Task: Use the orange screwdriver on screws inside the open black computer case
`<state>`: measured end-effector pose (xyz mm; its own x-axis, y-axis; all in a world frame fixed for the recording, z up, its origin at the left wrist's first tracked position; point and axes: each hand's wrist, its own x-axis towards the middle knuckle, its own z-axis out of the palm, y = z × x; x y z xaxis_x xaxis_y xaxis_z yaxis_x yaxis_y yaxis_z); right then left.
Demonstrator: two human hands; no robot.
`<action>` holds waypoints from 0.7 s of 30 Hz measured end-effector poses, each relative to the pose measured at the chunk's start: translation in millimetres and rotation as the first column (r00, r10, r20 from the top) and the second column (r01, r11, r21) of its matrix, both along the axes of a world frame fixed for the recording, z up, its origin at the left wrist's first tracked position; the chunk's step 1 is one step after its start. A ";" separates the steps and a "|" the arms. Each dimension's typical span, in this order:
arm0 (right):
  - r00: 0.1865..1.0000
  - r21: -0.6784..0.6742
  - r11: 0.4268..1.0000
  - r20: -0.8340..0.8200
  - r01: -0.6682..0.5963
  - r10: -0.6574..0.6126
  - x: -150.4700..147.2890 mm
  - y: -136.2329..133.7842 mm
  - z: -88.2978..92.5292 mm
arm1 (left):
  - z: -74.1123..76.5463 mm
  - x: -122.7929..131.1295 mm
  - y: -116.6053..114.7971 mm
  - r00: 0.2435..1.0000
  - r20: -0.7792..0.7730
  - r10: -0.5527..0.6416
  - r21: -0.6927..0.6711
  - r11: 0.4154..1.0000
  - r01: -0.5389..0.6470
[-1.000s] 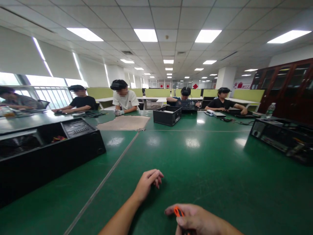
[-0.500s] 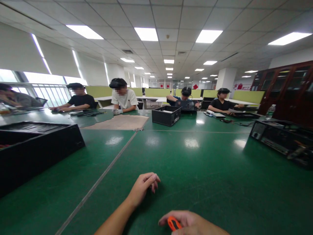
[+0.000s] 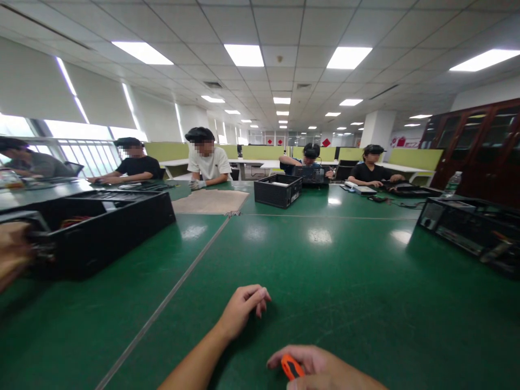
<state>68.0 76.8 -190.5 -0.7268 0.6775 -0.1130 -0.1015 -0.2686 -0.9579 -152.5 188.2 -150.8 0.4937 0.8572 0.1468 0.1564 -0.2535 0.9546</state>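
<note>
My left hand [image 3: 242, 309] rests on the green table [image 3: 325, 281] near the bottom centre, fingers loosely curled under, with nothing visible in them. My right hand [image 3: 320, 369] lies at the bottom edge, closed around an orange-handled tool [image 3: 291, 368] whose tip pokes out between thumb and fingers. The rest of the tool is hidden in the hand and by the frame edge.
A black computer case [image 3: 101, 227] sits at the left, with another person's blurred hand [image 3: 12, 254] on its near end. Another open case [image 3: 471, 227] lies at the right and a small black box [image 3: 278, 190] further back. Several people sit along the far side.
The black case at the left has shifted and turned, with another person's hand now appearing at its end. My hands have hardly moved.
</note>
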 end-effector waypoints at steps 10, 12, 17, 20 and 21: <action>1.000 -0.001 1.000 -0.007 0.008 -0.008 0.5 -2.2 -1.6 | 5.9 2.2 -4.1 1.000 -0.018 -0.003 -0.011 1.000 0.003; 1.000 0.000 1.000 -0.006 0.012 -0.012 0.9 -1.4 -4.1 | 7.2 2.8 -5.3 1.000 -0.030 0.000 -0.012 1.000 0.000; 1.000 0.019 1.000 0.010 0.016 -0.016 1.5 1.6 -7.6 | 10.9 4.8 -8.2 0.998 -0.068 0.018 -0.026 0.999 -0.020; 1.000 0.006 1.000 0.002 0.019 -0.019 0.4 0.3 -4.6 | 11.9 5.2 -8.9 0.997 -0.077 0.014 -0.020 1.000 -0.015; 1.000 0.000 1.000 -0.007 0.020 -0.020 -0.4 -0.9 -3.0 | 11.9 5.2 -8.9 0.997 -0.078 0.013 -0.017 1.000 -0.014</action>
<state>67.7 75.9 -193.5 -0.7137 0.6922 -0.1075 -0.1139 -0.2661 -0.9572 -147.3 179.3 -138.9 0.4915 0.8659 0.0934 0.2335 -0.2343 0.9437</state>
